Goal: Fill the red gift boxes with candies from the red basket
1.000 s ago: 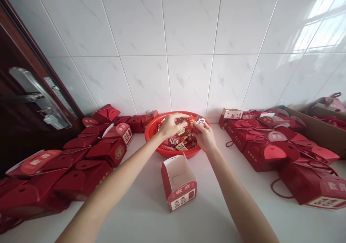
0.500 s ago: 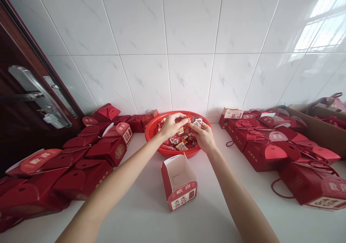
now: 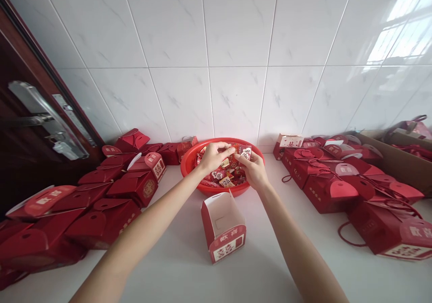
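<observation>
A red plastic basin full of wrapped candies stands against the wall. Over it my right hand is closed on a red candy packet with a white printed label, pinched between thumb and fingers. My left hand meets it from the left with its fingertips pressed together; what they grip is too small to make out. In front of the basin an open red gift box stands upright on the white tabletop, its pale inside facing up and bare.
Several closed red gift boxes are grouped on the left, beside a dark door with a metal handle. More red boxes with cord handles sit on the right. Behind those is a cardboard carton. A tiled wall rises behind the basin.
The label of the candy packet in my right hand has turned slightly more upright. Both hands stay over the basin, and the boxes have not moved.
</observation>
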Action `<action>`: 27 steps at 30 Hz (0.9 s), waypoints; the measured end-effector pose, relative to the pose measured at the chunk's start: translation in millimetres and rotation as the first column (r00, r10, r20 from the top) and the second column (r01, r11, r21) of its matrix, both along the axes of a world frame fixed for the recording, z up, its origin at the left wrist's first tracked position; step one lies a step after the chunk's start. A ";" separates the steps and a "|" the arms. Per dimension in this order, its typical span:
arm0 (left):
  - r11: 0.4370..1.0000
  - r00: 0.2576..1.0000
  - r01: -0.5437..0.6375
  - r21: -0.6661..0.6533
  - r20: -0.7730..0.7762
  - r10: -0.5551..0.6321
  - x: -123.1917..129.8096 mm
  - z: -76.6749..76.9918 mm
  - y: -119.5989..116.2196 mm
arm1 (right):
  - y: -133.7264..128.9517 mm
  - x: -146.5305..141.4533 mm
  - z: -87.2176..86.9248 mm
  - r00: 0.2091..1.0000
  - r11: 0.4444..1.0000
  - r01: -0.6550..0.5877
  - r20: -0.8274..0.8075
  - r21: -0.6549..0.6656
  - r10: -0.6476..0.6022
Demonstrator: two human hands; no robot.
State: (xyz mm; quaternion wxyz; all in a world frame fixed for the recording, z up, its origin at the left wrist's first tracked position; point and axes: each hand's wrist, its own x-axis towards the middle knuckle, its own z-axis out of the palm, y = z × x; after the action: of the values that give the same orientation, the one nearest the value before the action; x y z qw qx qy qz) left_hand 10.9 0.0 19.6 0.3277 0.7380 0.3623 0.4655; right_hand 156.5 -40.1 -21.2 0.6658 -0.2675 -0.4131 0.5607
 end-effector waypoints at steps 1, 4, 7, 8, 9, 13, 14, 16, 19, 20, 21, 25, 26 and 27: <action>1.000 1.000 0.000 -0.001 0.005 0.000 -0.1 -0.6 -0.3 | -0.2 0.0 0.2 1.000 1.000 -0.002 0.003 0.001 0.002; 1.000 1.000 0.018 -0.022 0.019 -0.018 -0.9 -1.4 -0.8 | -1.4 -0.1 1.1 1.000 1.000 -0.002 0.016 0.006 0.002; 0.993 0.995 0.088 -0.083 0.050 -0.084 -4.7 -0.6 2.3 | -2.3 -0.1 2.7 1.000 1.000 0.008 0.007 -0.002 -0.008; 0.989 0.993 0.105 -0.106 0.073 -0.097 -7.3 -0.3 4.7 | -2.2 -0.1 3.3 1.000 1.000 0.018 -0.007 -0.014 -0.018; 0.986 0.991 0.109 -0.126 0.095 -0.098 -10.7 -0.1 7.8 | -1.9 -0.1 3.7 0.999 0.999 0.029 -0.022 -0.028 -0.030; 0.991 0.996 0.016 -0.134 -0.086 -0.028 -32.8 -3.4 23.6 | 1.1 0.4 4.2 0.992 0.994 0.086 -0.088 -0.070 -0.092; 0.994 0.969 -0.021 -0.111 -0.248 -0.007 -39.2 -5.4 27.1 | 1.8 0.6 4.1 0.989 0.993 0.092 -0.106 -0.076 -0.100; 0.994 0.838 -0.087 -0.060 -0.545 0.041 -51.0 -10.6 31.6 | 2.7 1.0 3.9 0.986 0.991 0.096 -0.129 -0.088 -0.107; 0.987 0.696 -0.158 -0.036 -0.713 0.086 -61.6 -20.5 32.7 | 2.7 1.4 3.8 0.985 0.991 0.099 -0.129 -0.094 -0.110; 0.985 0.687 -0.170 -0.039 -0.721 0.090 -62.7 -23.8 32.2 | 2.6 1.4 3.8 0.986 0.991 0.099 -0.127 -0.091 -0.110; 0.984 0.674 -0.176 -0.039 -0.733 0.091 -62.9 -26.8 31.6 | 2.5 1.5 3.7 0.986 0.991 0.100 -0.125 -0.087 -0.110; 0.988 0.641 -0.149 -0.042 -0.765 0.065 -57.8 -33.8 32.1 | 2.3 1.4 2.9 0.987 0.990 0.109 -0.112 -0.089 -0.118; 0.990 0.638 -0.138 -0.042 -0.768 0.057 -56.4 -34.1 33.0 | 2.3 1.3 2.8 0.986 0.990 0.111 -0.111 -0.092 -0.121; 0.991 0.637 -0.127 -0.042 -0.769 0.049 -55.1 -33.7 34.1 | 2.2 1.2 2.8 0.986 0.989 0.111 -0.112 -0.095 -0.121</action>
State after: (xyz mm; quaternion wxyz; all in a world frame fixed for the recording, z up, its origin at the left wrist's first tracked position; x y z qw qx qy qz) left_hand -44.3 34.0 -14.2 0.1542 0.8311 0.5234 0.1075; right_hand 157.7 -37.9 -18.3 0.7081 -0.2867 -0.3316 0.5535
